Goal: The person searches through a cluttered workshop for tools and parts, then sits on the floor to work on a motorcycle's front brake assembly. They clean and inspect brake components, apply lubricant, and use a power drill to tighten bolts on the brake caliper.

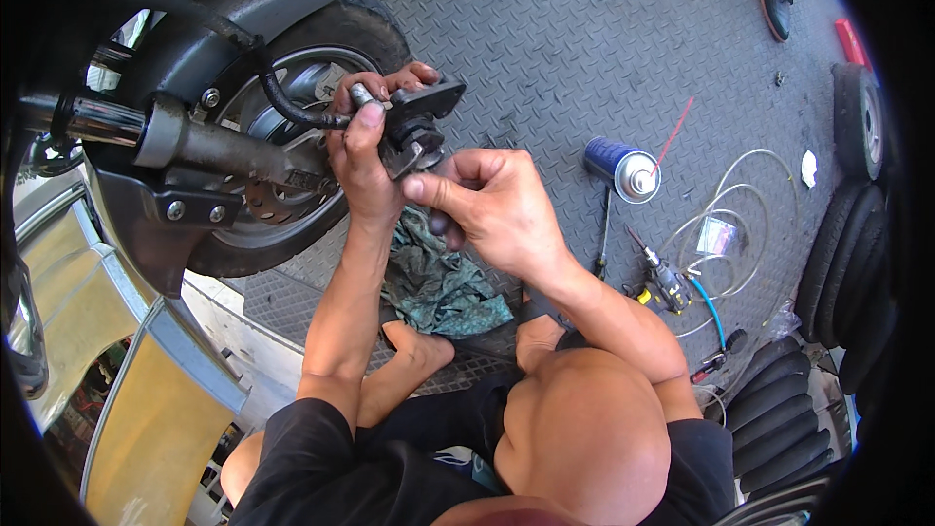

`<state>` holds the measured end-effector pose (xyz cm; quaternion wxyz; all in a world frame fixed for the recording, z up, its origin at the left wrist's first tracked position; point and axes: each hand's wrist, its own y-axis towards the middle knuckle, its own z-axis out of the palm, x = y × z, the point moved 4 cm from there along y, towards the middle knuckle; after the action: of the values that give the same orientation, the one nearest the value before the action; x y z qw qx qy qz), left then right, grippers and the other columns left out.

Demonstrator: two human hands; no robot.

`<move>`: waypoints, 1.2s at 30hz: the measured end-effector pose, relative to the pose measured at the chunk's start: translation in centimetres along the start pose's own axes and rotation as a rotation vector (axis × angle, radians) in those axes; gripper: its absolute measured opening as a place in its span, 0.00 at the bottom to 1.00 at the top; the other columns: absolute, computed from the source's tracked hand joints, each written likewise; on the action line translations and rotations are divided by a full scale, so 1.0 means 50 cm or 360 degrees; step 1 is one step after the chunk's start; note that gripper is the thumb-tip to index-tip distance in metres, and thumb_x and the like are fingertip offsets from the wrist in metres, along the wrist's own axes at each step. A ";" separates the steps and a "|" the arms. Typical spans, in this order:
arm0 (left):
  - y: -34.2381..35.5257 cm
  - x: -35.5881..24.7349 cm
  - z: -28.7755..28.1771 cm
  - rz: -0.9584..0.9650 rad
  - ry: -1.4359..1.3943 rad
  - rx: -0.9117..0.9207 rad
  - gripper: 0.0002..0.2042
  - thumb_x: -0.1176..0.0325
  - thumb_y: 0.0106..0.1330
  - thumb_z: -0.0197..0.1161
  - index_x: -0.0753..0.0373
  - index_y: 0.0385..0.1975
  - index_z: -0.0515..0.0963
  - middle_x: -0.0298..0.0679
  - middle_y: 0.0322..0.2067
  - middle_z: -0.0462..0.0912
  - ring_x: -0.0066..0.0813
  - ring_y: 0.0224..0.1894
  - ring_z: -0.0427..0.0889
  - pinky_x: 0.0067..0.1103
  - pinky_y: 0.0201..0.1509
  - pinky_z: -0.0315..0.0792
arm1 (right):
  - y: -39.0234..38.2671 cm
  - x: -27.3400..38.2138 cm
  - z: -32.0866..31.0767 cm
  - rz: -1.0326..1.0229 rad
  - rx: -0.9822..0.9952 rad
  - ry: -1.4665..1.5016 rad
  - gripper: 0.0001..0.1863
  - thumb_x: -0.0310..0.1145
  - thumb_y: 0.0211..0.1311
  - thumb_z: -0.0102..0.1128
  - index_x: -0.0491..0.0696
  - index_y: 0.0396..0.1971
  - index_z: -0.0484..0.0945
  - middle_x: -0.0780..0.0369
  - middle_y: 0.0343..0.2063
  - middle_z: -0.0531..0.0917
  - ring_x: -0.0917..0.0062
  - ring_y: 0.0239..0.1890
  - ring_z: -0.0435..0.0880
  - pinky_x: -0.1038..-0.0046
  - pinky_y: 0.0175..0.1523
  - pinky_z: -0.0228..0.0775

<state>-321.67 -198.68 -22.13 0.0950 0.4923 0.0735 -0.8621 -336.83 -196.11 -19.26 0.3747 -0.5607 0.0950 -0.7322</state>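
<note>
Gripped in my left hand (362,156), a dark brake caliper (414,131) is held up beside the front wheel's tire (365,34). The fingers wrap over its back and the thumb presses near the bolt-like fitting (361,94). A black brake hose (278,97) runs from the caliper toward the fork. My right hand (502,209) is closed at the caliper's lower edge, thumb against the fingers by a small metal tab (411,158); what it pinches is hidden. Behind the wheel's fork (219,151), part of a brake disc (268,200) shows.
Below my hands a crumpled green rag (443,282) lies between my feet. To the right are a blue spray can (623,170) with a red straw, a screwdriver (604,239), an air tool (667,282) and a coiled clear hose (755,278). Tires (842,258) line the right side.
</note>
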 end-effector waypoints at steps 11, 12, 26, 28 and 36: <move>-0.004 -0.008 -0.005 0.0009 0.0105 -0.0031 0.12 0.65 0.68 0.58 0.65 0.45 0.71 0.51 0.41 0.83 0.49 0.54 0.82 0.45 0.66 0.74 | 0.036 -0.026 -0.012 -0.0258 -0.0196 -0.0255 0.28 0.44 0.56 0.86 0.39 0.13 0.79 0.67 0.08 0.69 0.89 0.16 0.65 0.75 0.19 0.57; -0.005 -0.011 -0.003 -0.0008 0.0130 -0.0047 0.12 0.65 0.68 0.58 0.65 0.45 0.72 0.51 0.41 0.83 0.49 0.54 0.82 0.45 0.66 0.74 | 0.036 -0.030 -0.010 -0.0267 -0.0210 -0.0219 0.28 0.44 0.56 0.86 0.39 0.12 0.79 0.67 0.08 0.69 0.89 0.16 0.65 0.75 0.18 0.56; -0.037 -0.002 0.069 -0.0465 -0.0255 -0.0415 0.19 0.53 0.75 0.60 0.62 0.53 0.76 0.53 0.48 0.84 0.56 0.53 0.86 0.57 0.62 0.80 | -0.085 -0.095 -0.131 -0.0562 -0.0073 -0.0815 0.20 0.44 0.67 0.77 0.43 0.27 0.84 0.65 0.14 0.72 0.84 0.19 0.69 0.70 0.25 0.65; -0.041 -0.022 0.076 -0.0491 -0.0377 -0.0642 0.17 0.56 0.74 0.64 0.61 0.53 0.76 0.52 0.47 0.83 0.56 0.53 0.86 0.61 0.63 0.79 | -0.194 -0.159 -0.214 -0.0367 -0.0549 -0.0766 0.21 0.44 0.67 0.75 0.44 0.22 0.80 0.55 0.19 0.78 0.70 0.20 0.77 0.63 0.29 0.71; -0.040 -0.054 0.106 -0.0595 -0.0639 -0.0428 0.17 0.61 0.74 0.66 0.67 0.51 0.75 0.54 0.47 0.83 0.55 0.54 0.86 0.59 0.63 0.80 | -0.539 -0.488 -0.484 0.0791 -0.1687 0.0101 0.24 0.33 0.58 0.82 0.38 0.47 0.79 0.59 0.33 0.86 0.71 0.34 0.86 0.69 0.41 0.78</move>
<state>-325.19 -197.67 -17.06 0.0115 0.2731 0.2559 -0.9273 -368.13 -168.00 -31.03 0.2005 -0.6103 0.5882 -0.4914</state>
